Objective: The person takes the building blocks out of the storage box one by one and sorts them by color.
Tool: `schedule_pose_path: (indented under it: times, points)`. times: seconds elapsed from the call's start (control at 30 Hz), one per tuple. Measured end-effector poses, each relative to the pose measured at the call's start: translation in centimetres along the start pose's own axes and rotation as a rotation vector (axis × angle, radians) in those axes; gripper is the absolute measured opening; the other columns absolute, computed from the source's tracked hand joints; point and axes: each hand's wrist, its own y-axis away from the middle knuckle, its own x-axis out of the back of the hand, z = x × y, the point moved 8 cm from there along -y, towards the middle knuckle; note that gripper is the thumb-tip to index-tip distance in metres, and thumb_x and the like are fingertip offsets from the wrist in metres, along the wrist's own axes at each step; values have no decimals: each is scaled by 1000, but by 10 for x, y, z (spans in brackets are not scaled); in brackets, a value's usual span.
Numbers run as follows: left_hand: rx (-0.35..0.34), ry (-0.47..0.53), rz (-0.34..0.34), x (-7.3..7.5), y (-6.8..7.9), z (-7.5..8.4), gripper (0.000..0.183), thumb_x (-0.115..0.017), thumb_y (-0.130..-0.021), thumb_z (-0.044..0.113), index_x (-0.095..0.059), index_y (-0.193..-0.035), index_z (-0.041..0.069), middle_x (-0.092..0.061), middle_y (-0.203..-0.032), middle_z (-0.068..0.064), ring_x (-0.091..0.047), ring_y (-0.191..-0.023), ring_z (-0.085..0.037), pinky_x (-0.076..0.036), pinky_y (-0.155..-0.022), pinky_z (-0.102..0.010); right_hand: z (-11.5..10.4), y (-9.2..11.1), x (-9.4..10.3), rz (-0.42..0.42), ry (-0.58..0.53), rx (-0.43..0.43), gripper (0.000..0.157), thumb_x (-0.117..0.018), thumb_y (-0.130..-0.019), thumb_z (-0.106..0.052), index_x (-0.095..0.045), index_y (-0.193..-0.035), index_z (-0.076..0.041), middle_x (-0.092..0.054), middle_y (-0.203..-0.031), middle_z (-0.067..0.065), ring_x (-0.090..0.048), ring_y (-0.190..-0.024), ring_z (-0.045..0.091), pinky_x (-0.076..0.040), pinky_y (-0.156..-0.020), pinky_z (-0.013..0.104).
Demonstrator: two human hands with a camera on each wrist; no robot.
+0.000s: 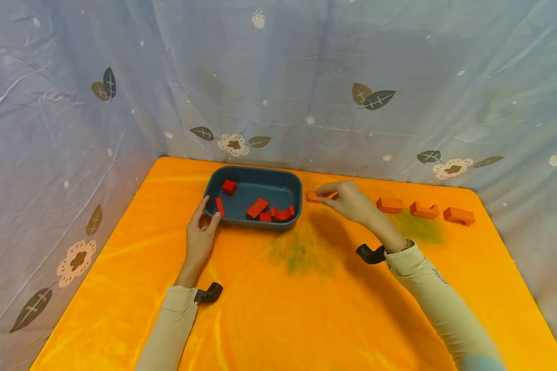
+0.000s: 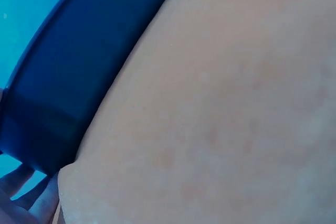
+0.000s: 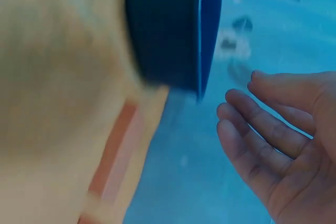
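A dark blue-grey rectangular bin (image 1: 254, 223) stands at the back of the table with several red blocks in it, among them a cube (image 1: 229, 187) and a curved piece (image 1: 283, 214). My left hand (image 1: 199, 239) grips its front left corner, thumb on the front side and fingers along the left side. In the left wrist view the bin's outer wall (image 2: 68, 72) shows above the fingers. Right of the bin, my right hand (image 1: 350, 202) hovers with loosely bent fingers and nothing between them. An orange-red block (image 1: 312, 197) lies at its fingertips in the head view, partly hidden.
Three more orange-red blocks lie in a row at the right: a rectangular one (image 1: 390, 205), one with a notch (image 1: 424, 210) and an arched one (image 1: 459, 216). A yellow cloth (image 1: 260, 288) covers the table. Patterned grey-blue curtain (image 1: 297, 77) hangs behind and at both sides.
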Motion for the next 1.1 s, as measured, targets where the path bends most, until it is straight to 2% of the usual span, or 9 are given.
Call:
schedule_pose_path:
  times: [0.07,0.13,0.23,0.57,0.7,0.8,0.9,1.0,1.1]
  points:
    - [-7,-12,-1,0,-2,-7,58,-61,-98,23,-39,-152,20,-32,-157,-4,-47,-114,-16,-37,-55,-15,-13,-8,-12,-22,12,29,24,-66,-94,-10,-71,-116,-2,-71,-111,13,-65,-99,26,-55,-82,41]
    - [-12,-4,10,0,-3,-9,57,-62,-98,25,-41,-151,22,-33,-157,0,-39,-130,-16,-41,-60,-13,-24,-17,-23,-47,23,61,24,-66,-94,-10,-71,-116,-2,-71,-110,13,-66,-99,26,-55,-83,42]
    - [-26,0,12,1,-3,-10,58,-62,-98,24,-40,-152,21,-32,-158,-3,-34,-138,-21,-44,-68,-10,-34,-28,-35,-81,47,86,24,-66,-93,-9,-71,-116,-1,-71,-111,14,-66,-100,26,-54,-86,40]
    - [-3,23,3,-1,-2,-12,58,-62,-97,26,-41,-151,25,-31,-158,1,-39,-132,-18,-39,-58,-14,-41,-52,-61,-234,118,92,27,-67,-92,-7,-69,-118,2,-70,-114,14,-66,-102,27,-54,-87,36]
    - [-1,7,11,0,-3,-13,57,-63,-97,29,-42,-150,26,-32,-157,3,-39,-132,-15,-41,-59,-14,-44,-60,-70,-303,216,89,26,-70,-90,-7,-71,-114,2,-71,-112,14,-67,-99,27,-55,-85,34]
    - [-5,-1,14,1,-4,-13,57,-63,-97,29,-42,-150,26,-32,-157,4,-37,-135,-14,-42,-61,-14,-46,-64,-78,-372,306,53,30,-72,-88,-6,-70,-117,2,-69,-116,15,-66,-103,28,-54,-88,35]
    - [-3,-10,13,1,-4,-13,57,-63,-97,29,-42,-150,26,-32,-157,4,-34,-138,-13,-44,-70,-12,-48,-64,-85,-424,395,0,32,-71,-87,0,-69,-119,2,-66,-119,17,-62,-109,31,-52,-91,37]
    - [-2,-15,13,1,-4,-14,57,-63,-97,30,-42,-150,25,-32,-157,4,-30,-141,-14,-44,-82,-10,-48,-65,-91,-448,475,-55,20,-66,-89,6,-71,-108,1,-65,-105,15,-59,-94,26,-50,-81,32]
    - [-2,-24,11,0,-4,-14,58,-62,-97,29,-42,-151,22,-32,-157,1,-29,-142,-17,-43,-83,-10,-46,-68,-96,-458,554,-85,12,-62,-91,7,-68,-89,-3,-57,-88,11,-48,-80,22,-43,-72,32]
